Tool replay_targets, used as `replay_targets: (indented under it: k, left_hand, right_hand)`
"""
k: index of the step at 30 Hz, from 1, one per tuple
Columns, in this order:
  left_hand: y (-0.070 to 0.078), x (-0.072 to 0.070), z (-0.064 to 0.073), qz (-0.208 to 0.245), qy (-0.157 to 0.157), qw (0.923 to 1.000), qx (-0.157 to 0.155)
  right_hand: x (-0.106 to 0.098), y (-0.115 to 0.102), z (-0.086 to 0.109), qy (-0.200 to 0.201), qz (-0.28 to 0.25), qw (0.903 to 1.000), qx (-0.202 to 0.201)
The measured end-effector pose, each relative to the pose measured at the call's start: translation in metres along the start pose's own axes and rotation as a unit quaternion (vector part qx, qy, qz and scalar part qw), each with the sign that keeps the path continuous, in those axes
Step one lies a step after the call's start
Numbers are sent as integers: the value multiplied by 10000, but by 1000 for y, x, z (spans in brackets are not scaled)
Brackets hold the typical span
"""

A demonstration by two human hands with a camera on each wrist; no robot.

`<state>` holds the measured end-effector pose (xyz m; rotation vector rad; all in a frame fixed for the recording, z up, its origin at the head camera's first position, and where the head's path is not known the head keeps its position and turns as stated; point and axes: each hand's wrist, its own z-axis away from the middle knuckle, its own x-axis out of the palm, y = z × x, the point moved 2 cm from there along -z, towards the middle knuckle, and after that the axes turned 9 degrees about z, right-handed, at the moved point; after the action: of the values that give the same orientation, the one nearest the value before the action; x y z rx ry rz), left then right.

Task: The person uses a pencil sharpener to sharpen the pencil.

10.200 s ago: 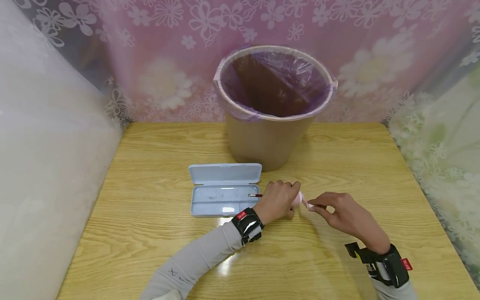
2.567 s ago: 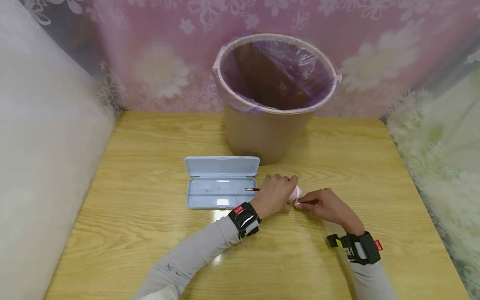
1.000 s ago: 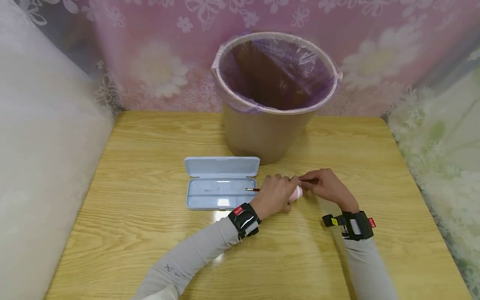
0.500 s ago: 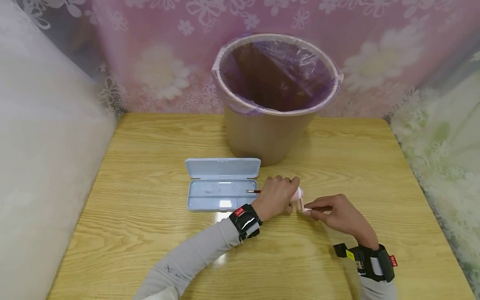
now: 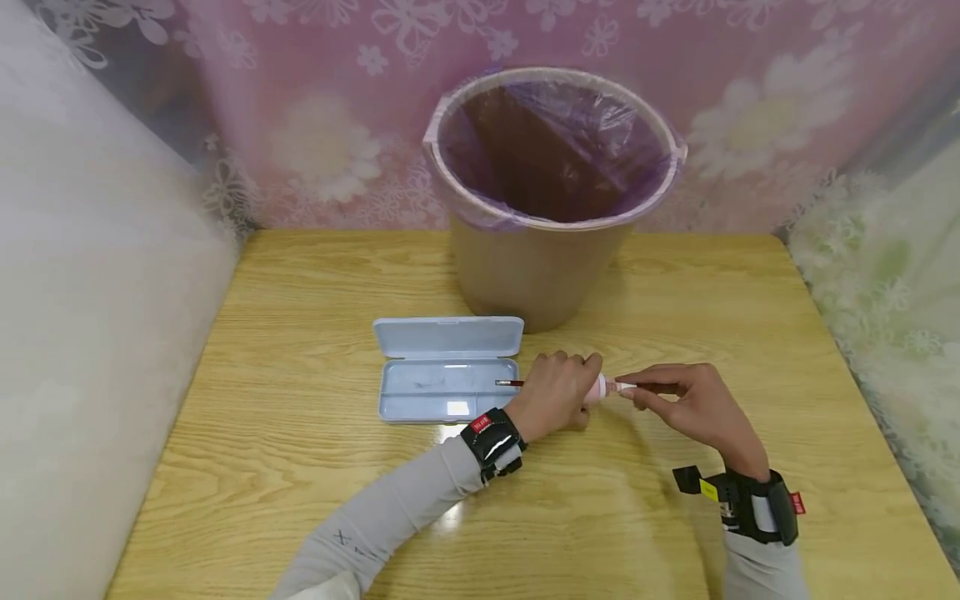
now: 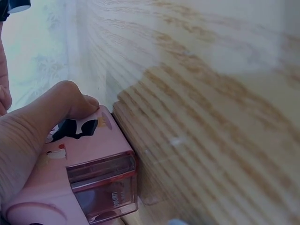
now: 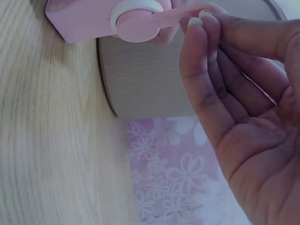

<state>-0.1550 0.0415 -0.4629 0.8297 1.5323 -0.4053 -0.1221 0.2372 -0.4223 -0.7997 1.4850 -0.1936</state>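
Note:
On the table my left hand (image 5: pixel 551 396) grips a pink hand-crank pencil sharpener (image 6: pixel 56 168) and covers most of it in the head view. Printed pictures and a clear shavings drawer (image 6: pixel 105 199) show in the left wrist view. A dark red pencil (image 5: pixel 510 382) with a metal-banded end sticks out on the left of that hand; its other end is hidden. To the right, my right hand (image 5: pixel 701 408) pinches the end of the sharpener's crank (image 7: pixel 176 17) between thumb and fingertips. In the head view the crank arm points right.
A blue pencil case (image 5: pixel 427 408) lies with its lid up beside the left hand, under the pencil's end. Behind stands a beige bin (image 5: pixel 536 275) lined with a purple bag. All rest on a wood-grain table (image 5: pixel 300 333), with floral curtains around.
My right hand goes round with the crank: above the sharpener a second ago, then lower right, now straight right. The left hand keeps holding the sharpener in place.

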Motion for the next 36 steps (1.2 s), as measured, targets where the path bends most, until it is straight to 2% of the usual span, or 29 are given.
replay_targets:
  k: [9,18,22,25,29,36]
  left_hand:
    - [0,-1,-3,50,-4,10000,-35]
    - [-3,-1,-2,26,85,10000,-45]
    - [-1,0,-3,56,73,9999,-84]
    - [1,0,-3,118,-18,9999,-93]
    - [1,0,-1,86,-146,9998,-117]
    - [-1,1,-1,62,-80,9999,-124]
  right_hand:
    - [-5,3,-16,-32,-56,9993,362]
    - [-5,10,-30,-214,-137,9985,481]
    - [3,21,-38,-327,-423,9942,928]
    - [11,32,-42,-411,-849,9880,1226]
    - [22,41,-44,-577,-1229,9817,1337]
    - [35,49,-42,-548,-1174,9807,1461]
